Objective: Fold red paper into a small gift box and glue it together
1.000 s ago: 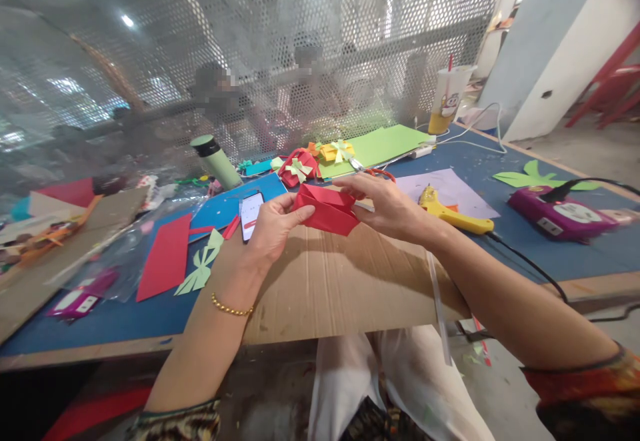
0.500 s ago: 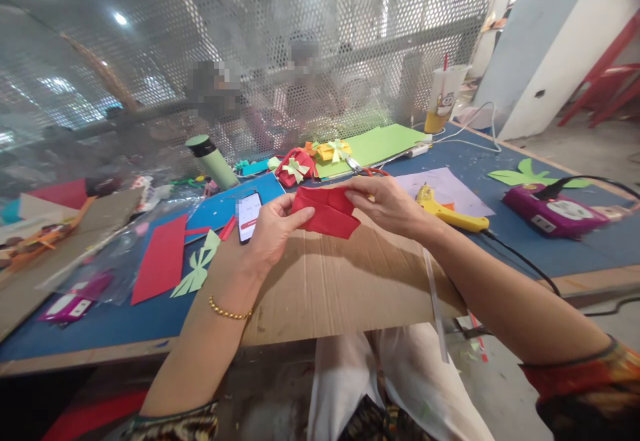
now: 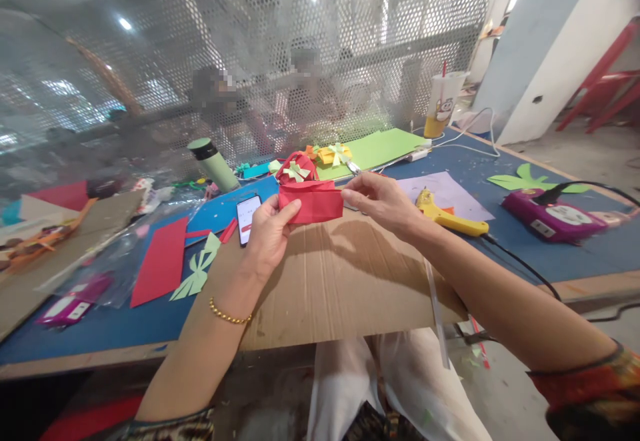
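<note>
The red, flat folded-paper piece [image 3: 320, 205] is pinched at one end by the left hand [image 3: 267, 235] above the brown cardboard sheet [image 3: 320, 294], apparently so its free end is left accessible to the right hand [image 3: 387, 205] beside it, whose grip cannot be determined.

The left hand [image 3: 270, 227] is closed in a pinch, its thumb laid over the front and pointing toward the right hand [image 3: 383, 201], its fingers bent behind. Below it, the left forearm [image 3: 195, 347] slants down and outward, a gold beaded bracelet [image 3: 230, 313] around the wrist. The right hand sits just beside the left, palm turned inward, knuckles up, fingers bent and pointing toward the left hand. Behind it, the right forearm [image 3: 490, 281] runs down and outward to a patterned sleeve [image 3: 590, 387].
</note>
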Motion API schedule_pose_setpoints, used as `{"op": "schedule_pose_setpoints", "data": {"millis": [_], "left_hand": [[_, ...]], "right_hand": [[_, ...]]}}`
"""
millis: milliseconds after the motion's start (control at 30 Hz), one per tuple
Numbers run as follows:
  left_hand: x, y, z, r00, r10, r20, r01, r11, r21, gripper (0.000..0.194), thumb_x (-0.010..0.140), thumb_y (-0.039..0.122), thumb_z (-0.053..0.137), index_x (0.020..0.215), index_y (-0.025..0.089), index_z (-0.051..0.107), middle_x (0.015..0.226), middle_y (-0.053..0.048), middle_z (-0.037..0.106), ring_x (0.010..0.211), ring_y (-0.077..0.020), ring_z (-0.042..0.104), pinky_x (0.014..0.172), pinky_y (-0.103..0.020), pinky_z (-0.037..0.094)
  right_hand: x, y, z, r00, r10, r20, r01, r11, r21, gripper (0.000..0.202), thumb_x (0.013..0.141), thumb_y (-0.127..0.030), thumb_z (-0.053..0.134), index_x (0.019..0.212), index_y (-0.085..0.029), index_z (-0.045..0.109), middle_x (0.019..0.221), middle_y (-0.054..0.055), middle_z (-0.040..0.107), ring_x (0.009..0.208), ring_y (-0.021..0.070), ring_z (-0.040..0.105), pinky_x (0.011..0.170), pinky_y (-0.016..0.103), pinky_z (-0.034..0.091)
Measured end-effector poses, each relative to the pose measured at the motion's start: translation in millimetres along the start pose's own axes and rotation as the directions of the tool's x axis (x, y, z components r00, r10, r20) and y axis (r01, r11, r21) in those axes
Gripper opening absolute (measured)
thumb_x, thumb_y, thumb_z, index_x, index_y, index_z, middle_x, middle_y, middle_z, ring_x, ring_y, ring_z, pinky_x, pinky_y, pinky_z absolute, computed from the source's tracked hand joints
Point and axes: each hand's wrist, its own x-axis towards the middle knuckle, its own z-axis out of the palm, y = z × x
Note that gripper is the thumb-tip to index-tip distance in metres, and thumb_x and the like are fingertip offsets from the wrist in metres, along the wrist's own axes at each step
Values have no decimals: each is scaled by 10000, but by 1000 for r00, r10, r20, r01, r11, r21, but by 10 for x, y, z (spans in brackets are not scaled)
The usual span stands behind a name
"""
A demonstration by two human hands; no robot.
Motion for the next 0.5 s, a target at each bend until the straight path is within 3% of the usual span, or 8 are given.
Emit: {"op": "schedule_pose_setpoints", "data": {"millis": [100,300,500], "left_hand": [[-16,2,18,1000,-1,27,1,1000,-8,398,613,371,955,882,201,717,934,-21,774,864,-170,699,829,-314,596],[-76,103,77,986,-13,168,9,1000,23,410,640,360,934,968,213,737,1041,-48,801,915,-223,737,760,-346,630],[-88,146,60,972,-66,224,61,998,30,378,654,337,920,967,169,788,1033,-97,820,908,-250,751,693,-320,600]], "right_hand": [[-6,18,42,999,4,45,-6,998,58,391,827,-570,743,797,-184,685,756,21,663,691,141,543,647,304,436],[-19,41,60,996,18,88,-25,997,79,348,875,-505,659,753,-179,656,718,7,586,693,135,484,628,297,365],[-12,19,68,986,-60,153,39,989,141,356,896,-529,674,807,-184,691,780,25,646,741,157,541,709,314,440]]}}
